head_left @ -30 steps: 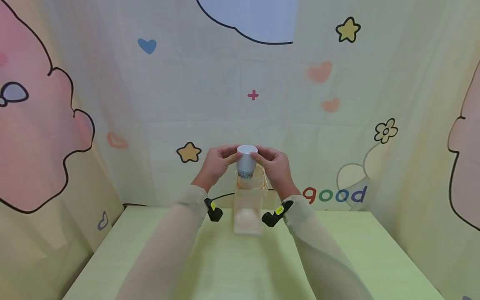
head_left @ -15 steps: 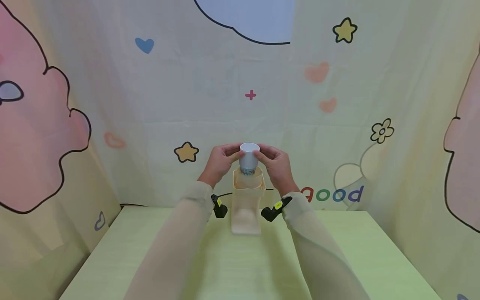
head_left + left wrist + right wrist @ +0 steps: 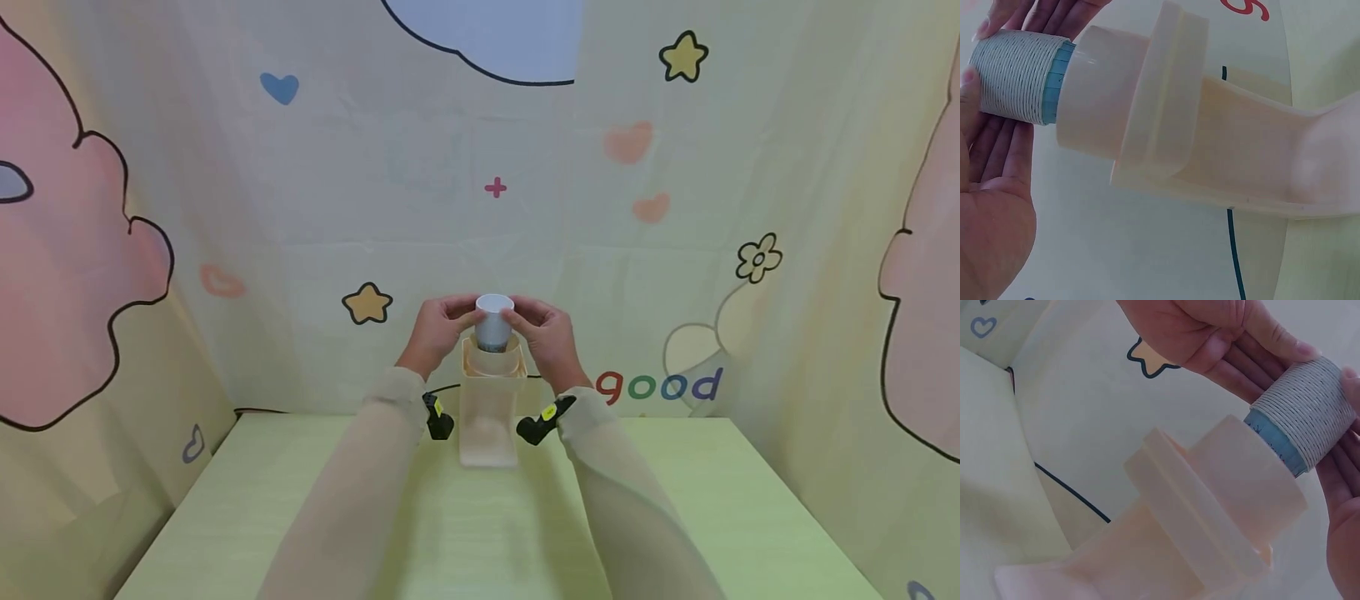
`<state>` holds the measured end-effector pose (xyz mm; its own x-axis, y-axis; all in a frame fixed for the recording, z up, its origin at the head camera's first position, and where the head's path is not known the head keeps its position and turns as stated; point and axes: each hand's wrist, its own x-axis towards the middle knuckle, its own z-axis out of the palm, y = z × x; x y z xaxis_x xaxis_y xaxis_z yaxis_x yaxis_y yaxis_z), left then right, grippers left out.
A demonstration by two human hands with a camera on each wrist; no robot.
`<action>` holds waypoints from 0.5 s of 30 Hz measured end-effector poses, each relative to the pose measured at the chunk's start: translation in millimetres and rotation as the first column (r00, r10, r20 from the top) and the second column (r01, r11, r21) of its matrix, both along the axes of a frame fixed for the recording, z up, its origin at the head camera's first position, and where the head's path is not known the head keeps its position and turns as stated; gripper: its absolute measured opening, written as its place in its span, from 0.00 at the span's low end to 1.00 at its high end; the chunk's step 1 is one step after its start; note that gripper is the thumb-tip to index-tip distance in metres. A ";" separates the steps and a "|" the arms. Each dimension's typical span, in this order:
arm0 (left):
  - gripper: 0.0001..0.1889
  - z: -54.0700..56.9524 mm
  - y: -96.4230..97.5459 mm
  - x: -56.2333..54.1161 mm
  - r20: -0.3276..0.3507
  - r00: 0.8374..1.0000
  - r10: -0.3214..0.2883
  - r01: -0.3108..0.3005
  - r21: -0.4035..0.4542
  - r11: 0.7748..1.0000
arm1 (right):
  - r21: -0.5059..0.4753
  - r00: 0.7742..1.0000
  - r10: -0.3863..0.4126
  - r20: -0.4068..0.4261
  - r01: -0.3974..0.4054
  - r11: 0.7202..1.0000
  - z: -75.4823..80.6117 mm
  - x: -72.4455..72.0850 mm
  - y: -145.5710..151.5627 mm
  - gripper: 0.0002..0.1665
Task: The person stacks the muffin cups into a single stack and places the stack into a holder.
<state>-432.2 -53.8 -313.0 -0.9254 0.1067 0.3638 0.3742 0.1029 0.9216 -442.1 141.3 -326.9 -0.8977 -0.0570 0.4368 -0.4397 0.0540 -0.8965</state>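
A stack of paper cups (image 3: pixel 494 327) stands upright over the pale pink cup holder (image 3: pixel 489 429). White rims are layered into a ridged column in the left wrist view, above the blue printed side (image 3: pixel 1055 84) of the lowest cup. That blue part meets the mouth of the holder's round tube (image 3: pixel 1244 481), its lower end hidden inside. From the left side my left hand (image 3: pixel 441 329) grips the stack, thumb in front and fingers behind. Opposite it, my right hand (image 3: pixel 547 332) holds the stack the same way.
The holder stands towards the back of a pale green table (image 3: pixel 637 492), close to a printed curtain (image 3: pixel 420 192). A dark cord (image 3: pixel 1234 250) runs behind the holder. Black wrist cameras (image 3: pixel 536 429) hang on either side of it.
The cup stack has sunk slightly into the holder's tube, hiding more of the blue print. Both hands have come down with it, still holding on. The head view has shifted a little.
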 end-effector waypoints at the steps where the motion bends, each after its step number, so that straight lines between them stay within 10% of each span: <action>1: 0.20 -1.3 -0.3 -0.5 0.003 1.000 0.001 -0.001 0.000 1.000 | 0.003 1.000 0.001 0.000 -0.001 1.000 -1.7 -1.0 0.0 0.26; 15: 0.18 -18.2 0.5 -4.5 0.002 0.999 0.039 -0.039 -0.089 0.995 | 0.043 0.999 -0.007 0.033 0.006 0.999 -17.5 -2.3 1.7 0.26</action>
